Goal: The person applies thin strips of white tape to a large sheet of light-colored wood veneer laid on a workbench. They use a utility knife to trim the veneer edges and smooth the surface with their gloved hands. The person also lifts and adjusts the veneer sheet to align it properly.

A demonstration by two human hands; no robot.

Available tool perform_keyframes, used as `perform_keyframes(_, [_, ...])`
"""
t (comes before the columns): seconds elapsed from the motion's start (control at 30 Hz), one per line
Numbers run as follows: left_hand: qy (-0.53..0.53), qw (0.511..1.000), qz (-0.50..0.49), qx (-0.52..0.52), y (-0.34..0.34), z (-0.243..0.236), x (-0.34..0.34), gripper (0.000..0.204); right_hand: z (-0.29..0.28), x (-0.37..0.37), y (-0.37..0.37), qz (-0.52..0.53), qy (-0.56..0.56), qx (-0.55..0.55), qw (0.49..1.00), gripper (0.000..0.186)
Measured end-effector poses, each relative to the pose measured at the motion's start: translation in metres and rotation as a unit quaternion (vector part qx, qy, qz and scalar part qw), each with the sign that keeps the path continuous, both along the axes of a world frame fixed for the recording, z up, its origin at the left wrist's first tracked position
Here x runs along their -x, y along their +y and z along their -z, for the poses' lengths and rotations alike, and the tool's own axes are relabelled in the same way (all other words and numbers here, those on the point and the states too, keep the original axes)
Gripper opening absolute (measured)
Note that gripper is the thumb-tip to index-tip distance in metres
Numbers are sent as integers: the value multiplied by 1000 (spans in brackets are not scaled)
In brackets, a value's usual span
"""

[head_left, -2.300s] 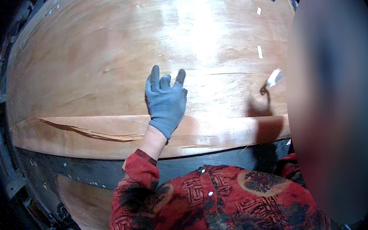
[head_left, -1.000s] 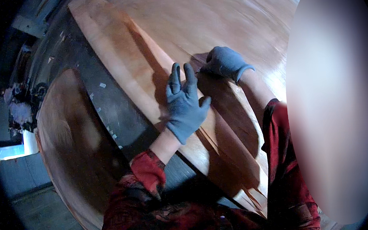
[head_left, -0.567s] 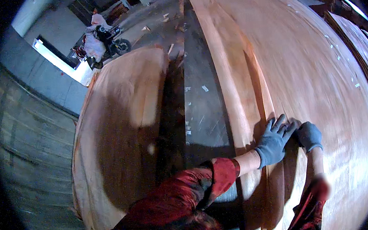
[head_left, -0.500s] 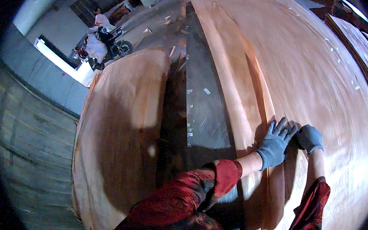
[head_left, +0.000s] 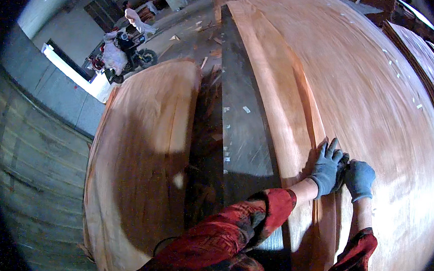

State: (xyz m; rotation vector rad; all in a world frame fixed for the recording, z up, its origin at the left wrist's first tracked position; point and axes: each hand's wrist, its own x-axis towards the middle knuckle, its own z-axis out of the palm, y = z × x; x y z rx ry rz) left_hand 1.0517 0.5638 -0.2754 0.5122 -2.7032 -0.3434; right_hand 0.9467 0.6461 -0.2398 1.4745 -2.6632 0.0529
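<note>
A wide sheet of reddish-tan wood veneer (head_left: 377, 102) lies in front of me, with a raised, overlapping veneer strip (head_left: 288, 99) running along its left part. My left hand (head_left: 327, 172), in a blue-grey glove, rests on the strip near its loose edge, fingers stretched out and apart. Right beside it, my right hand (head_left: 360, 179) in a matching glove is closed, knuckles up, over the veneer. Dark glove palm or some small dark thing shows between the two hands; I cannot tell which. Whatever the right fingers grip is hidden.
Left of a dark grey board (head_left: 248, 138) lies another veneer stack (head_left: 144, 121), partly in shadow. A motorcycle (head_left: 131, 50) stands beyond it, and a person (head_left: 136, 19) is behind that. More stacked sheets (head_left: 419, 53) line the far right.
My right hand has shifted left and slightly down, close against the left hand. The left hand has moved slightly right. In the background, the person has moved right.
</note>
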Motion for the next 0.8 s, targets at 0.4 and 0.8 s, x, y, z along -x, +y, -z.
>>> perform_keyframes(0.4, [-38,999,-13,17,4,-8,0,54,-3,41,104,203,-457,378,779,15])
perform_keyframes(0.8, [-106,994,-6,31,3,-14,-13,51,123,145,376,439,-393,704,396,29])
